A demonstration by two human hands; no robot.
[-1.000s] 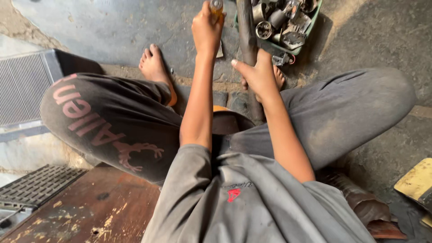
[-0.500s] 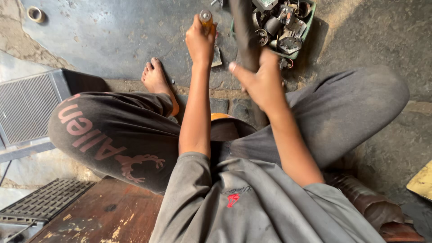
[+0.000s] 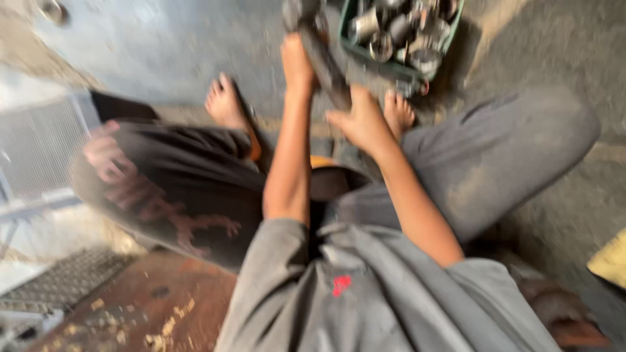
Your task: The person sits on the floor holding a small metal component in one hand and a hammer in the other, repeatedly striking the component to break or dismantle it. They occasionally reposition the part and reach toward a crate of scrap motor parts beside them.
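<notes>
Dark metal bar [image 3: 324,62] slants just beside the green crate [image 3: 456,26] of steel sockets; left hand [image 3: 297,62] wraps its upper end, right hand [image 3: 358,120] presses lower, fingers curled.

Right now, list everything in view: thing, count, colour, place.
dark metal bar: one, dark grey, upright between both hands, top centre
green crate: one, green, floor at top right, behind the bar
metal cylinders: several, count blurred, silvery, inside the crate
finned panel: one, grey, left edge
mesh grille: one, dark, lower left
rusty plate: one, brown, bottom left
left hand: one, gripping the bar high up
right hand: one, against the bar lower down
bare feet: two, on the floor
</notes>
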